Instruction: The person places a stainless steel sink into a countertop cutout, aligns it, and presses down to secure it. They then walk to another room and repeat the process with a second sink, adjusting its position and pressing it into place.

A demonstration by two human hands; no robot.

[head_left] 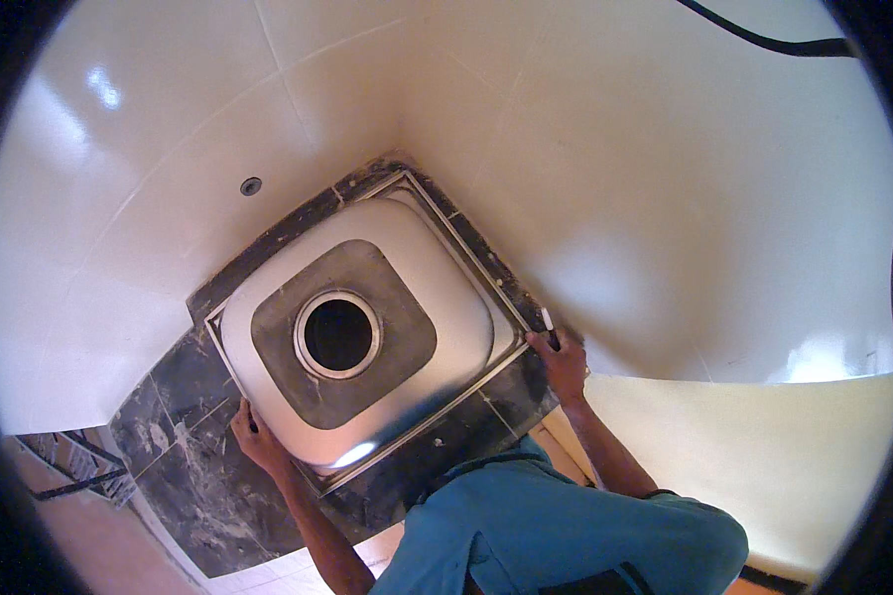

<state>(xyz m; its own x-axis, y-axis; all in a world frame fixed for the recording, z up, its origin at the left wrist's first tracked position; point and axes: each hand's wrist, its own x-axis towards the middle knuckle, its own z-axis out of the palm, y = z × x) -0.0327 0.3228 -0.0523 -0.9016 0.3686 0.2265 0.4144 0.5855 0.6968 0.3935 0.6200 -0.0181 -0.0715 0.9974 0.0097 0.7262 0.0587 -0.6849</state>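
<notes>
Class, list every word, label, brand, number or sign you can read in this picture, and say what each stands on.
There are none that can be read.
Metal sink: no lettering shows.
White-tipped stick in the right hand: too small to tell.
Blue shirt: its dark patch is too unclear to read.

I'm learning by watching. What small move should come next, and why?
Perhaps trace around the metal sink with the pen-like tool: the right hand holds it by the sink's right corner, the left hand is at the lower-left edge, and the sink appears to lie bottom up on the dark tiles.
</notes>
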